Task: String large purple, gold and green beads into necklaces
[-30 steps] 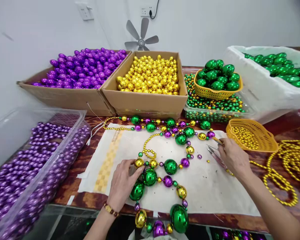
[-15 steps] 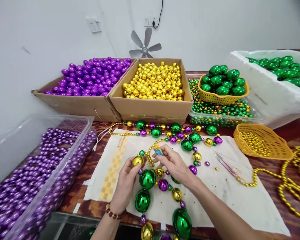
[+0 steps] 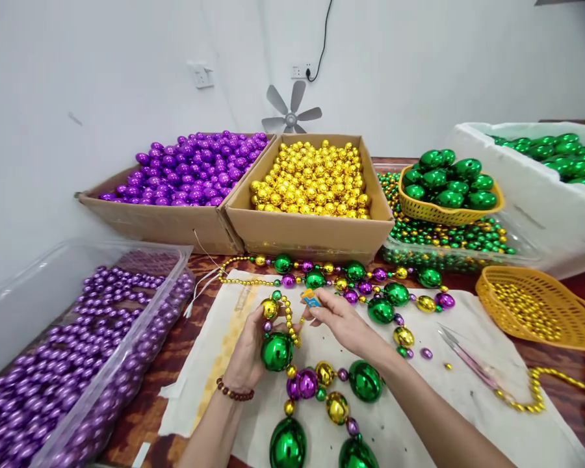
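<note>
My left hand is closed around a strand of the bead necklace, by a gold ball and a large green one. A loop of small gold beads hangs between my hands. My right hand pinches a small blue-and-orange piece, which looks like a tag; its far side is hidden. The rest of the strand, with green, gold and purple balls, drops toward me over the white cloth. Tweezers with pink handles lie right of my right hand, near a loose purple bead.
Behind the cloth stand cardboard boxes of purple balls and gold balls. A clear bin of purple beads is at left. Yellow baskets and a white foam box stand at right. Another beaded strand crosses the cloth's back edge.
The view has tilted upward, so the scene sits lower. My left hand has raised the strand slightly and its balls hang differently. My right hand still pinches the blue-and-orange piece.
</note>
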